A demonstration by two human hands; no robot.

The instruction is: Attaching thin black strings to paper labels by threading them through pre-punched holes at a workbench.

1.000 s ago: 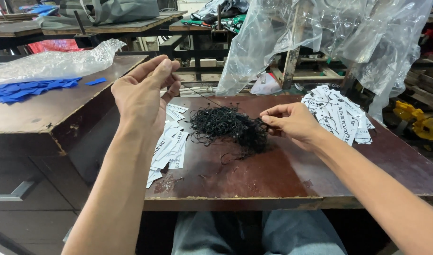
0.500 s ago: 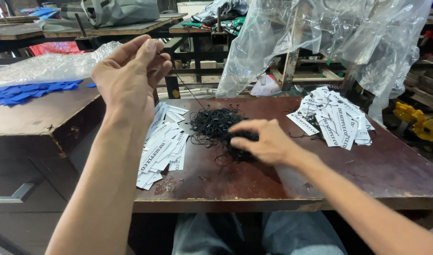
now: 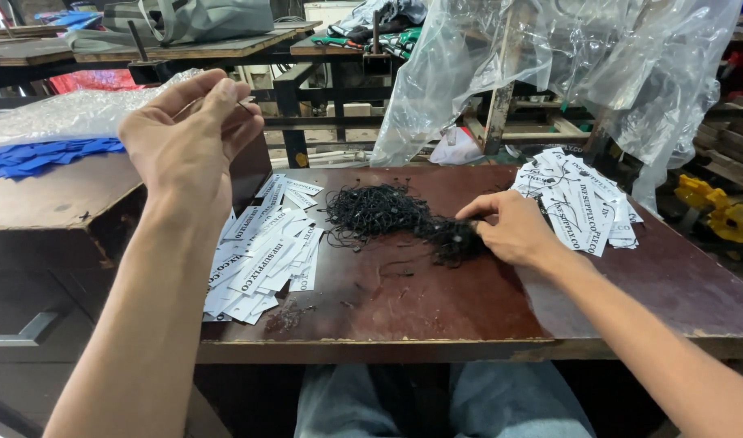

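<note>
Head view, starting at the bottom of the frame: we see our two bare forearms rising from the lower corners, with grey trousers [image 3: 436,401] showing under the front edge of the dark brown table [image 3: 436,312].

At centre left of the frame, a loose spread of white printed tags [image 3: 262,251] lies on the table, fanned toward the left edge. Small dark scraps [image 3: 286,318] lie just below it.

At centre, a tangled pile of black strings [image 3: 387,217] rests on the table. Our right hand [image 3: 509,231] lies at the right end of this pile, palm down, fingers curled into the strands and touching them; we cannot tell whether a strand is actually pinched.

Just beyond the right hand, at centre right, a second heap of white printed tags [image 3: 578,199] is stacked against the far right side of the table.

Our left hand [image 3: 189,134] is raised above the table in the upper left of the frame, well apart from the pile. Its thumb and forefinger are pressed together on a thin black string [image 3: 246,102], the other fingers loosely curled.

Farther left, blue fabric pieces [image 3: 35,156] lie on a lower wooden bench [image 3: 55,199]. Across the upper right, clear plastic sheeting [image 3: 550,65] hangs over a wooden frame.
</note>
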